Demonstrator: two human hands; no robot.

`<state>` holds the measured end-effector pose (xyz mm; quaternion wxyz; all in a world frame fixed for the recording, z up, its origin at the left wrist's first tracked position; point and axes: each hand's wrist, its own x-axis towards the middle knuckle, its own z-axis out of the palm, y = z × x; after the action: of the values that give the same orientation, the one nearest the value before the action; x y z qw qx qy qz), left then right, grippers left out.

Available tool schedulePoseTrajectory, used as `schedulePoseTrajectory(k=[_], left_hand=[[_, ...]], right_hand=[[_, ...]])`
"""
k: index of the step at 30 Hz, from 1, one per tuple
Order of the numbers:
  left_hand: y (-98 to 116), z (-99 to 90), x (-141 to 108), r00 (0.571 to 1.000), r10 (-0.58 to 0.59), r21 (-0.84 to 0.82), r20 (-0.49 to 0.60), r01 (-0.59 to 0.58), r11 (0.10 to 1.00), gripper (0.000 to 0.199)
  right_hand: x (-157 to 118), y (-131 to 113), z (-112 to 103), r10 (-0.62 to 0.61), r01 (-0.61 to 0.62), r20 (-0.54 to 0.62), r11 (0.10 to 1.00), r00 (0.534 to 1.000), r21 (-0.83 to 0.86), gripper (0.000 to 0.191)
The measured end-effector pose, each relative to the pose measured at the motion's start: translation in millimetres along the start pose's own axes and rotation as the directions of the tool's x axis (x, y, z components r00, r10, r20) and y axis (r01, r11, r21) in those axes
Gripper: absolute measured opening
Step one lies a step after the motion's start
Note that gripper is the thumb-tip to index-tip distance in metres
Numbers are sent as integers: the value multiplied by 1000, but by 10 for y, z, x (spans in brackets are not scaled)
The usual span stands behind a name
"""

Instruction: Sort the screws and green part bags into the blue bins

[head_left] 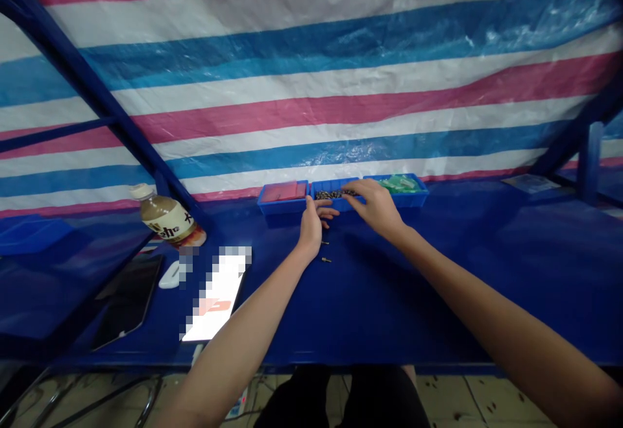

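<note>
Three blue bins stand in a row at the back of the blue table. The middle bin (318, 185) holds many small dark and brassy metal parts. My right hand (377, 206) reaches over its right side, fingers bent down at the parts; whether anything is between the fingertips is too small to tell. In front of the same bin is my left hand (314, 224), its fingers apart and nothing visible in it. Just right of my left wrist, a small metal piece (326, 260) lies on the table, with another (325, 242) a little behind it.
The left bin (283, 207) has pink packets, the right bin (418, 200) green ones. At left are a bottle (170, 220), a white case (170, 275), a lit screen (221, 298) and a dark tablet (131, 298). A striped sheet (311, 117) hangs behind.
</note>
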<state>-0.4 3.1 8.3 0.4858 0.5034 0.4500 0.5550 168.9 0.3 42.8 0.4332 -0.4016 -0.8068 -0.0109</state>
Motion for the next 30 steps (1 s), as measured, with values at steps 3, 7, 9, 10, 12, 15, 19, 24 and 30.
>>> schedulePoseTrajectory(k=[3, 7, 9, 10, 12, 15, 19, 24, 30], left_hand=[[22, -9, -1, 999, -11, -55, -34, 9, 998, 74], [38, -11, -13, 997, -5, -67, -76, 0, 998, 79], [36, -12, -13, 993, 6, -55, -119, -13, 998, 79], [32, -14, -9, 990, 9, -52, -138, -17, 999, 79], [21, -17, 1, 990, 4, -53, -143, -12, 999, 79], [2, -19, 17, 993, 4, -54, -115, -10, 998, 79], [4, -12, 4, 995, 9, -3, -95, -10, 1000, 81], [14, -4, -28, 998, 48, 80, -38, -44, 996, 82], [-17, 19, -72, 976, 162, 317, 147, -201, 927, 51]], right_hand=[[-51, -24, 90, -103, 111, 98, 991, 990, -74, 35], [-244, -244, 179, -270, 280, 320, 960, 908, 17, 24], [-283, -346, 204, -265, 283, 341, 959, 902, -1, 20], [-286, -379, 219, -260, 281, 355, 960, 898, -6, 19], [-274, -405, 258, -254, 272, 404, 962, 879, 13, 18], [-257, -378, 322, -256, 244, 476, 966, 841, 88, 14], [-263, -307, 318, -237, 170, 493, 970, 837, 176, 12], [-279, -159, 163, 19, -141, 446, 960, 895, 243, 8], [-277, 27, 103, 353, -480, 333, 726, 875, 492, 17]])
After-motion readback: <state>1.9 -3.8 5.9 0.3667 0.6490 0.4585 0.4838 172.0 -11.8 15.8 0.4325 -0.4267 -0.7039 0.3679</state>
